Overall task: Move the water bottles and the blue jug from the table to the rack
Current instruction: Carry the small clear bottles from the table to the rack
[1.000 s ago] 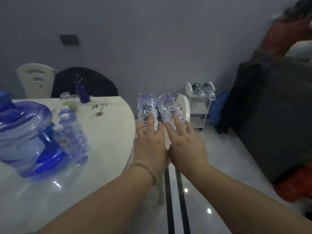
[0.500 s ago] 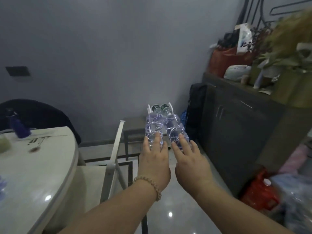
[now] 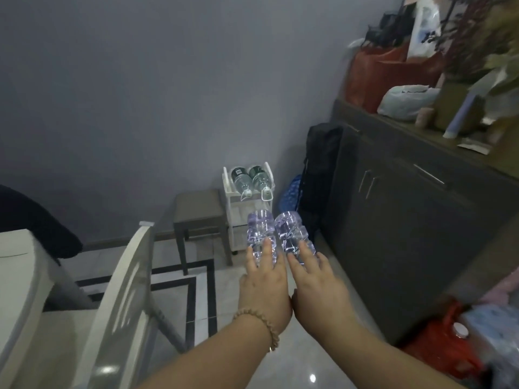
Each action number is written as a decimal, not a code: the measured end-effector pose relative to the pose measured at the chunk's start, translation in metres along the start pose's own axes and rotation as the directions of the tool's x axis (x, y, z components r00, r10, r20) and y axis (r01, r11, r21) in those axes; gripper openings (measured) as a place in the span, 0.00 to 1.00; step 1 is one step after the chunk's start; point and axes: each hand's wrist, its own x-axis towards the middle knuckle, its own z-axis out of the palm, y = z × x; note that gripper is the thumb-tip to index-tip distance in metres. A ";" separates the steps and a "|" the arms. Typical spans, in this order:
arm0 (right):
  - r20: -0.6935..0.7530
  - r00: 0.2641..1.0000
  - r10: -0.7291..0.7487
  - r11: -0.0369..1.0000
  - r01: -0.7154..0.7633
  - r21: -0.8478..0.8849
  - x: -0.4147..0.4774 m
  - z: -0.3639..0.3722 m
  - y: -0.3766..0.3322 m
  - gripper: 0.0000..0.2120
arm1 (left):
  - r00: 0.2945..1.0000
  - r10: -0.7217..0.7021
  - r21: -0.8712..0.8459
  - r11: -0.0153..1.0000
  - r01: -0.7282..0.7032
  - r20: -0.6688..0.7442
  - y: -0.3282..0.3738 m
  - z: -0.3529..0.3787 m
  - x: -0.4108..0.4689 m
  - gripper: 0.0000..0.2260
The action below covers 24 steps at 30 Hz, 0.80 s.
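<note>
My left hand [image 3: 265, 287] grips a clear water bottle [image 3: 259, 230] lying flat, its base pointing away from me. Beside it my right hand [image 3: 317, 287] holds a second clear water bottle [image 3: 290, 231] the same way. Both bottles are held out in the air side by side, pointing at a small white rack [image 3: 234, 217] against the grey wall. Two green-labelled bottles [image 3: 250, 179] lie on the rack's top tier, caps toward me. The blue jug is out of view. Only a corner of the white table [image 3: 16, 273] shows at the left.
A white chair [image 3: 123, 279] stands at the table, left of my arms. A grey stool [image 3: 199, 213] sits just left of the rack. A dark cabinet [image 3: 407, 220] with clutter on top runs along the right. A black bag [image 3: 320, 169] and a blue bag [image 3: 290, 192] lean near the rack.
The view has swung right, away from the table, so the jug and remaining bottles have left the frame. The rack has come closer. Both hands still carry their bottles ahead of me.
</note>
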 end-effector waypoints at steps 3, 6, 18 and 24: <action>0.063 0.998 0.011 1.000 -0.012 0.015 0.060 0.021 0.011 0.38 | 0.997 -0.016 -0.017 1.000 0.017 0.072 -0.017 0.021 0.056 0.39; 0.084 0.996 -0.014 1.000 0.012 0.024 0.112 0.037 0.016 0.37 | 0.989 -0.053 -0.045 0.997 0.060 0.135 -0.034 0.032 0.105 0.39; 0.218 0.963 -0.157 0.984 0.135 0.115 0.303 0.138 0.065 0.38 | 0.942 -0.278 -0.047 0.955 0.292 0.190 -0.086 0.129 0.272 0.36; 0.275 0.934 -0.230 0.968 0.190 0.163 0.405 0.212 0.112 0.42 | 0.884 -0.401 -0.044 0.905 0.423 0.241 -0.104 0.215 0.362 0.40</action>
